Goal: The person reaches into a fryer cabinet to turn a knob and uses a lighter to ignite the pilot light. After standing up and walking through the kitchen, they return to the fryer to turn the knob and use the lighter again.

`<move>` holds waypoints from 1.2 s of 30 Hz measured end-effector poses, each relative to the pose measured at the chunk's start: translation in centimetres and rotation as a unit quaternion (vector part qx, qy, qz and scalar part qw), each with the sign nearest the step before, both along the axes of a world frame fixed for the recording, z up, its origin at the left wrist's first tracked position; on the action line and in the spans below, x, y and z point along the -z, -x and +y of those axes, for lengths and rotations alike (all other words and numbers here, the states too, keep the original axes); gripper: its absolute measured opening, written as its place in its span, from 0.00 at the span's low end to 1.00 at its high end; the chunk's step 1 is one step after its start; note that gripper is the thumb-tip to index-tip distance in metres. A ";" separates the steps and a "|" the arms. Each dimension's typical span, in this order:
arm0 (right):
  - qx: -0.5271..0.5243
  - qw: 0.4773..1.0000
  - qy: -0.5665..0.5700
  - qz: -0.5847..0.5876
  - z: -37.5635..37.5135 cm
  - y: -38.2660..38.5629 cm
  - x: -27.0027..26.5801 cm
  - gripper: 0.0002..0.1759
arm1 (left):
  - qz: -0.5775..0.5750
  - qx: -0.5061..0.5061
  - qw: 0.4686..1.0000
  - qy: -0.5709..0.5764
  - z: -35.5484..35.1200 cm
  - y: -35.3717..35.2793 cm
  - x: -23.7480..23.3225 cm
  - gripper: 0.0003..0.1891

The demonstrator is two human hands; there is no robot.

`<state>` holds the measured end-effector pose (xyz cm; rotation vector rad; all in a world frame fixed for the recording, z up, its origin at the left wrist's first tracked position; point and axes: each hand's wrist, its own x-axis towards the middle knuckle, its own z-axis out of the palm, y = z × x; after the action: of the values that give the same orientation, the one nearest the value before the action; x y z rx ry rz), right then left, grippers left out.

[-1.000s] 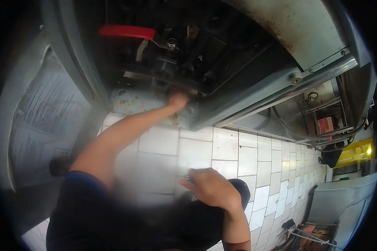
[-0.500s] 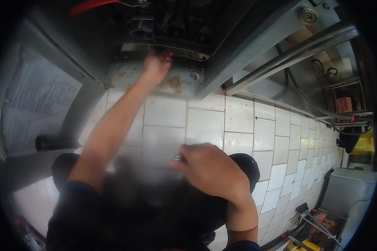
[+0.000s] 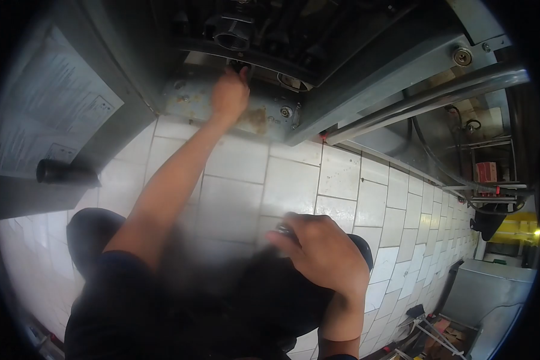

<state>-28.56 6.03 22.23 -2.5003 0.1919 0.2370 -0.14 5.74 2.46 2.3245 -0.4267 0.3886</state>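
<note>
My left hand (image 3: 230,96) reaches up to the lower edge of the dark equipment cavity. Its fingers are closed round a small black part (image 3: 239,65), mostly hidden at the opening. Just above the hand is a round metal pipe fitting (image 3: 232,37) with an open threaded end. Below lies the stained metal base plate (image 3: 189,99), with a bolt (image 3: 286,112) to the right of my wrist. Over my knee, my right hand (image 3: 327,252) is closed on a small shiny metal piece (image 3: 285,230) between thumb and fingers; most of it is covered.
A metal panel with a printed sheet (image 3: 54,108) stands at left, above a dark tube (image 3: 66,173). A steel bar (image 3: 426,105) runs along the right equipment. White floor tiles (image 3: 291,180) lie below. At lower right are a grey cabinet (image 3: 492,288) and a brush (image 3: 415,311).
The view has shifted slightly. My left hand has turned and its fingers now close on the black part at the opening. The right hand still pinches the metal piece, a little lower and further right.
</note>
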 end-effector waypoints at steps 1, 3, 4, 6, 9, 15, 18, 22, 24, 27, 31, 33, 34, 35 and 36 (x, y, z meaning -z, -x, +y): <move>0.000 1.000 -0.001 0.000 0.1 0.0 -0.1 0.16 | 0.000 0.000 1.000 -0.001 0.0 -0.5 0.7 0.20; 0.004 1.000 0.009 0.019 0.3 0.0 -0.1 0.16 | 0.168 0.087 0.967 0.169 0.0 -1.5 1.3 0.21; 0.002 1.000 0.009 0.018 0.3 0.0 -0.1 0.16 | 0.168 0.085 0.968 0.169 0.1 -1.5 1.2 0.21; 0.006 1.000 -0.007 -0.001 0.3 0.1 0.0 0.16 | 0.478 0.147 0.736 0.456 -0.3 -1.2 1.1 0.24; -0.005 1.000 0.010 0.014 0.3 -0.1 -0.3 0.16 | 0.468 0.120 0.766 0.424 -0.9 -1.6 1.2 0.25; 0.000 1.000 0.005 -0.014 0.2 0.1 0.3 0.16 | 0.188 0.065 0.961 0.194 -0.8 -0.9 0.9 0.24; 0.000 1.000 -0.011 -0.001 0.1 0.1 0.7 0.16 | 0.123 0.076 0.971 0.188 -1.1 -1.2 1.9 0.24; -0.003 1.000 -0.008 -0.008 0.1 0.0 0.6 0.16 | 0.164 0.056 0.963 0.207 -1.0 -0.7 1.0 0.24; 0.001 1.000 0.019 -0.019 0.2 0.2 0.7 0.16 | 0.167 0.061 0.962 0.209 -0.9 -0.6 0.7 0.22; 0.005 1.000 0.013 -0.025 0.2 0.3 0.9 0.17 | 0.141 0.054 0.969 0.197 -0.8 -0.4 0.6 0.20; 0.002 1.000 0.020 0.004 0.4 -0.1 0.2 0.16 | 0.127 0.063 0.973 0.182 -0.6 -0.4 0.4 0.19; 0.003 1.000 0.018 -0.008 0.4 0.1 0.3 0.16 | 0.154 0.060 0.968 0.188 -0.5 -0.4 0.3 0.18; 0.003 1.000 0.019 -0.008 0.4 0.0 0.3 0.16 | 0.153 0.060 0.968 0.188 -0.5 -0.4 0.3 0.18; 0.006 1.000 0.013 -0.011 0.5 0.0 0.3 0.16 | 0.145 0.061 0.971 0.180 -0.5 -0.3 0.3 0.18; 0.009 1.000 0.006 -0.012 0.5 0.0 0.2 0.16 | 0.137 0.061 0.974 0.171 -0.4 -0.3 0.2 0.18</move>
<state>-28.59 6.52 22.00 -2.5105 0.2068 0.1975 0.14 5.29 2.25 1.9680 -0.3354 0.0685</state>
